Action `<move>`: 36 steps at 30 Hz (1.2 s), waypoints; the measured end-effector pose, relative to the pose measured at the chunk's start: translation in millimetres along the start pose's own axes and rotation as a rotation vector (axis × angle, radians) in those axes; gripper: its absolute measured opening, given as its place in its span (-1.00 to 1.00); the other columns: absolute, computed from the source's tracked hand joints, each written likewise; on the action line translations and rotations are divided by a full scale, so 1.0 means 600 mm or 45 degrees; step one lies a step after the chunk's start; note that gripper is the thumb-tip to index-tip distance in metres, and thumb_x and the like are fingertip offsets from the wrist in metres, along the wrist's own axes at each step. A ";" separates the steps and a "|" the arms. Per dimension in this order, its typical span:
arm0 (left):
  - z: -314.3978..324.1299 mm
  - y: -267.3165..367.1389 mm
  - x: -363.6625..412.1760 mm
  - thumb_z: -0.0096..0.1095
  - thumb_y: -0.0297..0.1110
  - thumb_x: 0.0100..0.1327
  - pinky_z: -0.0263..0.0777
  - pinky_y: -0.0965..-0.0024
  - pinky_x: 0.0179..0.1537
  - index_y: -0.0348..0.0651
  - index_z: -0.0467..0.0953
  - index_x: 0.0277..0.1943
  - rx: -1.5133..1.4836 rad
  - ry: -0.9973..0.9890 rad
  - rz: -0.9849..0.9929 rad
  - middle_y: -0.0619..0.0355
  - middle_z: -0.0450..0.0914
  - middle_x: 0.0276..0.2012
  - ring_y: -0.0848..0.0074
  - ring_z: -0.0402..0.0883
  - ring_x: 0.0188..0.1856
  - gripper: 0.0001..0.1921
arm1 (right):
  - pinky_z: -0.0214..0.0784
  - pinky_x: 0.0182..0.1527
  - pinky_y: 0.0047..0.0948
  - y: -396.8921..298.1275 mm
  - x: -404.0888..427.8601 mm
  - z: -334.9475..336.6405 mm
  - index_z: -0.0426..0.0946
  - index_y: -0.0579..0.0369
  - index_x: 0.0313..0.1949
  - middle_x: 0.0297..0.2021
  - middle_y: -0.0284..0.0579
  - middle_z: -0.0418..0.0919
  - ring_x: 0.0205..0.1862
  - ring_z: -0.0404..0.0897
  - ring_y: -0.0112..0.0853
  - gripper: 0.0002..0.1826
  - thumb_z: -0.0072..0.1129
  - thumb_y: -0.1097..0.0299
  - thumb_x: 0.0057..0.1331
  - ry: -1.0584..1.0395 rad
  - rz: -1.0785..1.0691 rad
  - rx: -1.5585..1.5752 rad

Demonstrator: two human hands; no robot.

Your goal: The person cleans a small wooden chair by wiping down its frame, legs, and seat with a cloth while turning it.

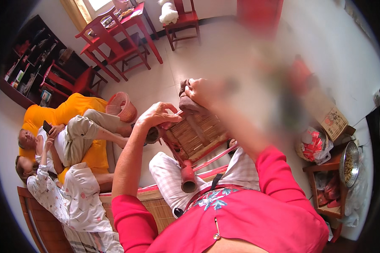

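Note:
A small red-painted bamboo stool or chair [179, 139] with a slatted panel is tilted in front of my lap. One hollow tube end [189, 186] points at me between my thighs; another open end lies below my left wrist. My left hand [160, 116] grips the frame near its far left corner, thumb and fingers pinched on a thin reddish edge. My right hand [198, 91] clutches a bunched brown cloth [193, 104], which rests against the far edge of the panel. Part of my right wrist is blurred by a smear over the view.
To the left, two people [61, 139] recline on a seat with an orange cover [72, 106]; one holds a phone. A pink basket [122, 107] stands beyond them. Red chairs [114, 47] and a table are farther off. At right, a metal colander [349, 164] sits by a wooden shelf [329, 166].

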State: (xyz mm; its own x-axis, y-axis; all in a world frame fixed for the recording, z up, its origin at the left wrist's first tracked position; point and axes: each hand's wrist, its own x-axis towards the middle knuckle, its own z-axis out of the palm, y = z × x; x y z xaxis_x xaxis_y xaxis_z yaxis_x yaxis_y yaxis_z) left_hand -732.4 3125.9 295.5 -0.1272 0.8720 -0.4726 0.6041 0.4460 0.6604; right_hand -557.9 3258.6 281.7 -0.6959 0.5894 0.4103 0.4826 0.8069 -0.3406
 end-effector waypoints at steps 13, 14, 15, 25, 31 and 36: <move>0.015 0.000 -0.005 0.58 0.17 -0.10 0.46 0.33 -0.35 -0.24 0.58 -0.01 0.226 0.247 0.082 0.02 0.62 -0.45 0.43 0.62 -0.40 -0.28 | 0.53 -0.23 -0.12 0.013 -0.033 0.020 0.59 0.05 -0.28 -0.41 -0.02 0.67 -0.33 0.69 -0.13 -0.68 0.15 0.04 0.24 0.319 -0.308 -0.084; 0.017 0.001 -0.007 0.58 0.16 -0.10 0.47 0.32 -0.33 -0.24 0.58 -0.02 0.233 0.261 0.086 0.01 0.63 -0.44 0.41 0.63 -0.38 -0.29 | 0.53 -0.23 -0.12 0.009 -0.034 0.021 0.59 0.05 -0.29 -0.42 -0.03 0.67 -0.33 0.69 -0.13 -0.68 0.15 0.04 0.24 0.299 -0.203 -0.068; 0.017 0.000 -0.010 0.58 0.16 -0.10 0.49 0.30 -0.30 -0.24 0.58 -0.02 0.237 0.282 0.086 -0.01 0.64 -0.42 0.39 0.63 -0.36 -0.29 | 0.53 -0.22 -0.12 0.000 -0.032 0.018 0.58 0.04 -0.29 -0.42 -0.04 0.67 -0.33 0.69 -0.13 -0.68 0.14 0.04 0.24 0.278 -0.106 -0.050; -0.003 -0.036 0.019 0.55 0.28 -0.19 0.53 0.24 -0.13 -0.26 0.62 -0.08 0.342 0.350 0.143 -0.10 0.69 -0.33 0.26 0.69 -0.25 -0.23 | 0.32 -0.44 -0.29 0.013 -0.111 0.058 0.54 0.32 -0.34 -0.57 0.16 0.52 -0.58 0.46 -0.39 -0.68 0.15 0.23 0.27 0.268 0.099 0.966; 0.003 -0.034 0.015 0.54 0.28 -0.18 0.55 0.32 -0.17 -0.21 0.60 -0.02 0.336 0.408 0.153 -0.07 0.70 -0.24 0.28 0.70 -0.22 -0.21 | 0.52 -0.17 -0.43 0.093 -0.198 0.185 0.65 0.21 -0.09 -0.26 -0.18 0.69 -0.20 0.65 -0.45 -0.68 0.12 0.24 0.32 -0.466 0.912 1.113; 0.013 -0.041 0.012 0.54 0.27 -0.18 0.54 0.35 -0.19 -0.20 0.60 -0.01 0.335 0.453 0.171 -0.05 0.69 -0.24 0.30 0.69 -0.23 -0.22 | 0.49 -0.11 -0.31 0.180 -0.116 0.320 0.60 0.24 -0.15 -0.20 -0.10 0.66 -0.17 0.63 -0.38 -0.66 0.17 0.18 0.32 0.065 1.075 1.670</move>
State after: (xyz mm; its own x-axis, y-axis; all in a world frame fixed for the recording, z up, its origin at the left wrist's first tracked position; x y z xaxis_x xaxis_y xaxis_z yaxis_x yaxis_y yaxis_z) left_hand -742.2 3119.6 271.1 -0.2687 0.9540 -0.1327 0.8071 0.2982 0.5096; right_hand -559.8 3297.1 53.9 -0.4412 0.8603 -0.2552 -0.0935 -0.3269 -0.9404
